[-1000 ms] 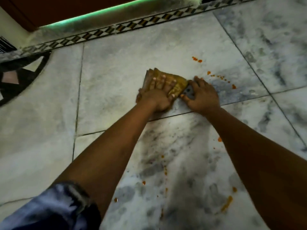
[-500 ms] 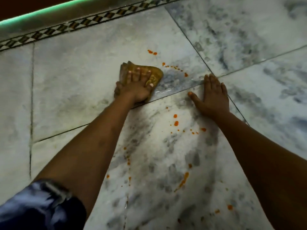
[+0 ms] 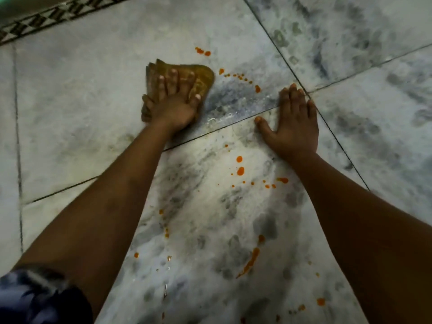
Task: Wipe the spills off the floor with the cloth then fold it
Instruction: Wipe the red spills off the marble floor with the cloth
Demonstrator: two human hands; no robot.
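A bunched mustard-brown cloth (image 3: 201, 78) lies on the grey-veined marble floor (image 3: 81, 101), pinned beneath the left hand (image 3: 174, 102), whose fingers (image 3: 173, 83) are straight and slightly spread, pressing flat on the fabric. Orange spills (image 3: 240, 170) dot the tiles: a short trail just right of the cloth, a scatter between the two forearms, and a longer streak (image 3: 249, 263) nearer the camera. The right hand (image 3: 293, 127) rests palm-down on the bare floor well apart from the cloth, fingers extended close together, thumb out. A patterned border strip (image 3: 46, 22) runs along the far edge, and a blue sleeve (image 3: 35, 298) shows lower left.
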